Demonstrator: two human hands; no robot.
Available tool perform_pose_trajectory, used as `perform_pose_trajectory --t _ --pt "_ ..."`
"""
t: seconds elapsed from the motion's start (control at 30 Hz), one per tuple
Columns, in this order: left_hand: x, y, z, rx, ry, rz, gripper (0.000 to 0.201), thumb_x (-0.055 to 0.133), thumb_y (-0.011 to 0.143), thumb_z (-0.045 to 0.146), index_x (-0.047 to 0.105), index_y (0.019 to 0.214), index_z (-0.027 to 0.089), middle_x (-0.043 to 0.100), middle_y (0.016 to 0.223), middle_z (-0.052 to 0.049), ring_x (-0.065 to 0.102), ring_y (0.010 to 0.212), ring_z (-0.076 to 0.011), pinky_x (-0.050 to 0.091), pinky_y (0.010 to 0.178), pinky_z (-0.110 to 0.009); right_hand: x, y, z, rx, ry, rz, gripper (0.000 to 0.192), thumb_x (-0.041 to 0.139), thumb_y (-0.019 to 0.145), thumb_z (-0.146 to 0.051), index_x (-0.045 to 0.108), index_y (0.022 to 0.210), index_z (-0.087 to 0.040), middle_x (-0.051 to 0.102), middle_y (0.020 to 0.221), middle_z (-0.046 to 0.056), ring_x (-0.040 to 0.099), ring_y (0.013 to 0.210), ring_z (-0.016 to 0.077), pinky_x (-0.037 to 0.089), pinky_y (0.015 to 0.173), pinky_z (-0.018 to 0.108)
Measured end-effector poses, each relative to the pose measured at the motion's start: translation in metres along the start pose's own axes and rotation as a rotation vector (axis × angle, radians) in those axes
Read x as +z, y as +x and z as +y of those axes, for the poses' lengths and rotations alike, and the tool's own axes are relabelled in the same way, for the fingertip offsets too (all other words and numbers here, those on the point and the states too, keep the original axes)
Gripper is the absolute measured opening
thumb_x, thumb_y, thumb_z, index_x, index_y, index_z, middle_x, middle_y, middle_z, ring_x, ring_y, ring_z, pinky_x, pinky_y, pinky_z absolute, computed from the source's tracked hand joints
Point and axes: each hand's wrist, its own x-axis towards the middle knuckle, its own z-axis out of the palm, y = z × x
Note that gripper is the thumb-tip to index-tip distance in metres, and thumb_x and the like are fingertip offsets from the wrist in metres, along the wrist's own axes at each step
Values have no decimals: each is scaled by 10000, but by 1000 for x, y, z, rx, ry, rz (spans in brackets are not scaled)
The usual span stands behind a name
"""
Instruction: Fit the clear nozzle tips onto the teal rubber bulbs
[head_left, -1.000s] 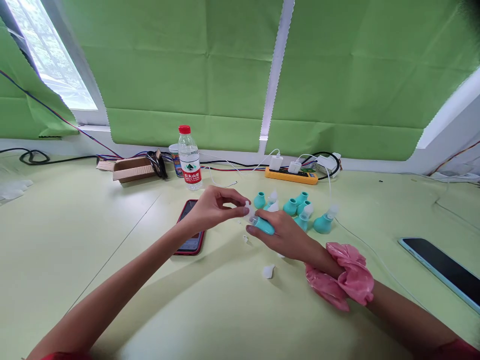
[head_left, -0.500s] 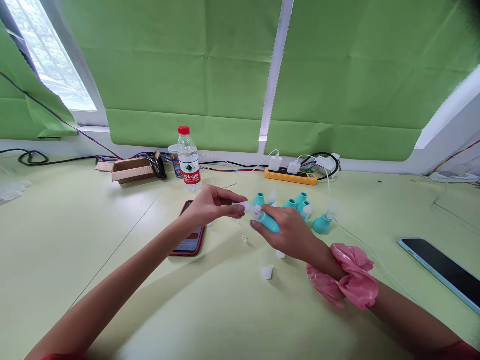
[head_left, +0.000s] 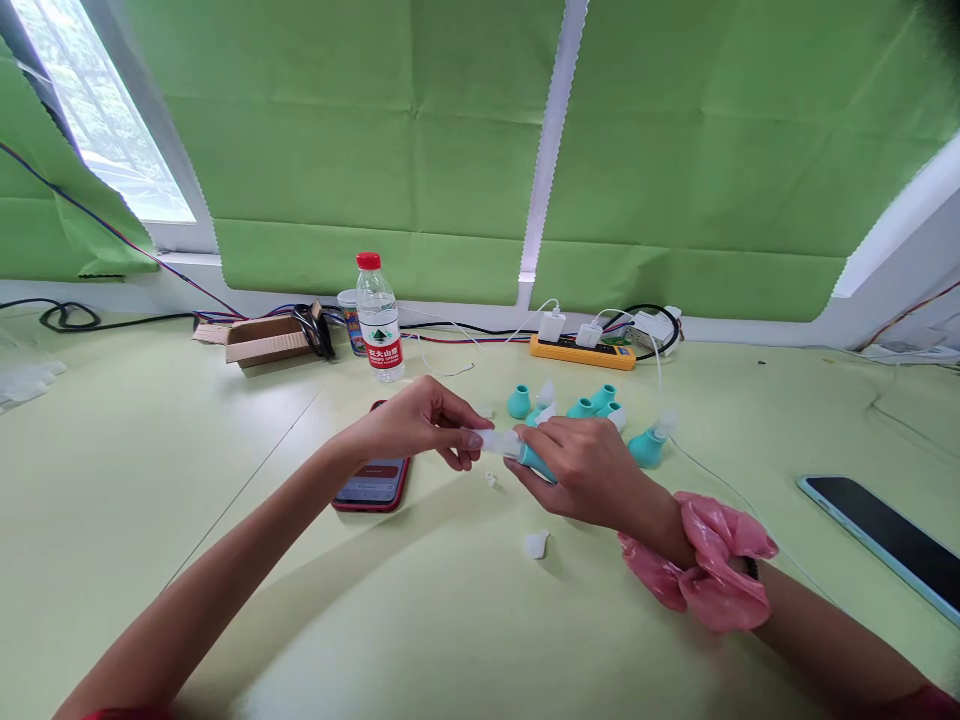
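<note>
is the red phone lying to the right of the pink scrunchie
No, the red phone lies on the table left of both hands, by the left hand, while the pink scrunchie sits on the right wrist.

Smooth matt pale-green counter [head_left: 150, 480]. Teal bulb [head_left: 534, 460] of soft-looking matt rubber or plastic, with a clear, slightly glossy plastic tip [head_left: 496, 441]. Shiny crinkled pink scrunchie [head_left: 709, 565] of thin cloth. Transparent glossy plastic bottle [head_left: 379, 320] with paper-like label. Matt brown cardboard box [head_left: 262, 338]. Glossy glass phone [head_left: 885, 540]. Creased matt green cloth curtain [head_left: 375, 130].
</note>
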Motion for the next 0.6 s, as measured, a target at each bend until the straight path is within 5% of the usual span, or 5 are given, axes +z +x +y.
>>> perform_pose_trajectory --t 0.3,0.6 --pt "15 1 -4 136 38 159 288 629 666 245 632 916 101 659 742 -89 624 679 -178 535 664 -293 -4 1 7 73 261 -29 247 439 779 -340 589 762 -144 561 546 35 478 499 132 261 487 244" --pt "17 1 -3 150 9 181 286 620 680 248 627 924 99 661 739 -78 625 658 -168 546 631 -273 -1 7 9 205 688 -53 197 517 733 -335 601 692 -162 431 477 -42 333 438 68 283 457 199"
